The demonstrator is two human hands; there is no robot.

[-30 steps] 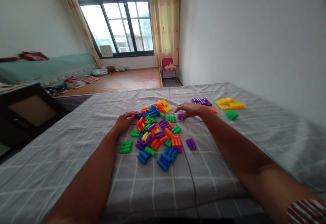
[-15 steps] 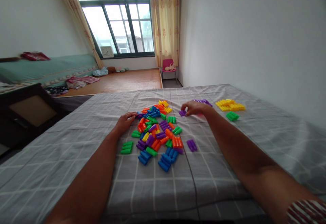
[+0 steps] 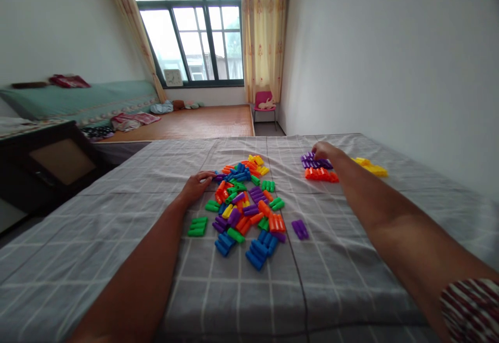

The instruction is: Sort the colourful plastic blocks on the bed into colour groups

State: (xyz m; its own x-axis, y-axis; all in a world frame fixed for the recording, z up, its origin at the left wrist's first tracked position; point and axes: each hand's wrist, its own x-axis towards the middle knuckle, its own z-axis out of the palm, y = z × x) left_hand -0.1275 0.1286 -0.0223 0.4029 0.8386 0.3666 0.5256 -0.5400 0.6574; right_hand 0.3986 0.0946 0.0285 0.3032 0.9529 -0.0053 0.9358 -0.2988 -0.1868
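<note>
Many coloured plastic tube pieces lie in a loose heap on the grey checked cloth. At the heap's left edge, my left hand point(image 3: 198, 186) has its fingers at a purple piece point(image 3: 219, 177); whether it grips the piece is unclear. My right hand point(image 3: 325, 152) is bent over a purple group point(image 3: 310, 161) at the back right, its fingertips closed on a purple piece. Just in front of that group lies an orange row point(image 3: 322, 175). A yellow group point(image 3: 370, 167) sits right of my right forearm, partly hidden. One separate purple piece point(image 3: 300, 229) lies right of the heap.
The checked cloth point(image 3: 128, 218) spreads under everything. Behind it stand a low wooden platform point(image 3: 202, 119) and a pink chair point(image 3: 264, 101). A dark cabinet point(image 3: 50, 161) is at the left, a white wall point(image 3: 382, 62) at the right.
My right hand has moved right and away from beside the heap to the purple group, with the purple piece. The orange row now shows more fully. My left hand stays at the heap.
</note>
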